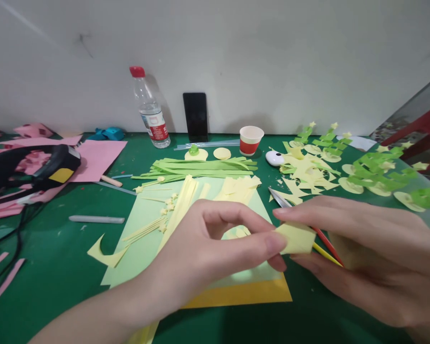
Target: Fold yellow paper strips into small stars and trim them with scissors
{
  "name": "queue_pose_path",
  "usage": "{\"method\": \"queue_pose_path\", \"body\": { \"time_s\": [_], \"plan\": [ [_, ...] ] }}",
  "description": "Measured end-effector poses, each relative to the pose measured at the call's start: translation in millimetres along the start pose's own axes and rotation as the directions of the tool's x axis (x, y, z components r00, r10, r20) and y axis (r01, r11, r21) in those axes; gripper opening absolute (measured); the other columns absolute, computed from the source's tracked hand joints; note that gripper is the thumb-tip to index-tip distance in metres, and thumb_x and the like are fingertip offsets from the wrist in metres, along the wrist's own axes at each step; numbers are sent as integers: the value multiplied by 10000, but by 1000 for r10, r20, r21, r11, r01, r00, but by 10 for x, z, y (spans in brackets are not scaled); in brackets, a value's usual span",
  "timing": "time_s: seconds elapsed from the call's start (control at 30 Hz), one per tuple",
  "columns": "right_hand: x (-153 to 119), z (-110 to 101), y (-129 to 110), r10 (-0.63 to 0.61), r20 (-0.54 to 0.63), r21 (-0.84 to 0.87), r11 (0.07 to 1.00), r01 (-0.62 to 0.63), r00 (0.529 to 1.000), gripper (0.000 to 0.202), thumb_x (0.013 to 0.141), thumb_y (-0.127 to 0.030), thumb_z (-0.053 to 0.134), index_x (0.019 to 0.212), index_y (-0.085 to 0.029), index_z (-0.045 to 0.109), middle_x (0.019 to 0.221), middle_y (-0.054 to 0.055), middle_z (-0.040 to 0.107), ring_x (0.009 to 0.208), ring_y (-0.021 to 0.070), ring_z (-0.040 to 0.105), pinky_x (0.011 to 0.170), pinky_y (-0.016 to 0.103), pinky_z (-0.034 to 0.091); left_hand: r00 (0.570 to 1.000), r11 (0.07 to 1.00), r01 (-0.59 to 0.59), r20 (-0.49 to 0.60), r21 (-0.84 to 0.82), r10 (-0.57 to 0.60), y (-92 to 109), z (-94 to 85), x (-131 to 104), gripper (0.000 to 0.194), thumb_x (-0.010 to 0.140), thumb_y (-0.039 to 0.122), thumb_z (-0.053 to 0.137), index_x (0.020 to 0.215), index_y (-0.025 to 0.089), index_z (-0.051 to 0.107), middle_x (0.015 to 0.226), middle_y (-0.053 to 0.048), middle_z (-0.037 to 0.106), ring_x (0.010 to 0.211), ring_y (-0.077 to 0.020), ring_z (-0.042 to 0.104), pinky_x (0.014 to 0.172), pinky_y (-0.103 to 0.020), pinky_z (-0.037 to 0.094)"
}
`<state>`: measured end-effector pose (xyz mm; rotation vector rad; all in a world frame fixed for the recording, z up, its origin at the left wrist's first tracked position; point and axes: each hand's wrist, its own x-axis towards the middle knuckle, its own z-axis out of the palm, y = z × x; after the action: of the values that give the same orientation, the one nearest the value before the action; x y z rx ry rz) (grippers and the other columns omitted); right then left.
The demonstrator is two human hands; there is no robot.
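Observation:
A small folded piece of pale yellow paper is between my two hands. My left hand pinches its left end between thumb and fingers. My right hand curves around the same piece, with a fingertip at its upper edge and the thumb at its lower edge. Behind the right hand are scissors with red and yellow handles, partly hidden. Under my left hand lies a light green sheet bearing yellow paper strips and small folded stars.
Green strips, a paper cup, a water bottle and a phone line the back. At right are yellow scraps and green spirals with stars. Pink paper and a black strapped device lie left.

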<state>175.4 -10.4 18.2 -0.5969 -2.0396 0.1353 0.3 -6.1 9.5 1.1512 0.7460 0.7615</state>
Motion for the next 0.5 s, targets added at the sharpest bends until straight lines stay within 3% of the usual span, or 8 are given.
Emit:
{"method": "queue_pose_path", "body": {
  "time_s": [0.13,0.23,0.33,0.5],
  "plan": [
    [-32,22,34,55,29,-121,991,-51,998,139,968,-366,442,915,-262,517,585,-52,680,412,80,616,368,136,498,995,996,-76,-60,39,78,-4,10,10,145,739,157,685,609,206,644,641,44,643,636,-118,565,634,-240,439],
    [-22,46,48,29,27,-161,987,-24,999,129,959,-355,468,890,-259,521,581,-48,680,426,84,625,407,131,521,989,989,-116,-79,87,123,-12,22,11,157,740,148,680,598,203,642,660,53,600,669,-107,555,651,-227,426],
    [20,68,36,-32,-57,-182,983,21,998,87,927,-321,535,888,-245,548,572,-38,703,451,82,649,462,91,536,990,989,-106,-80,107,114,-24,27,6,176,745,153,682,582,195,627,657,55,588,641,-93,522,627,-216,409],
    [79,94,0,5,-101,-192,981,-24,995,170,931,-268,513,769,-238,559,486,-49,677,379,80,626,406,86,513,995,992,-76,-56,105,82,-31,18,6,186,752,169,684,579,190,618,631,57,573,609,-87,501,589,-205,397]
  ]
}}
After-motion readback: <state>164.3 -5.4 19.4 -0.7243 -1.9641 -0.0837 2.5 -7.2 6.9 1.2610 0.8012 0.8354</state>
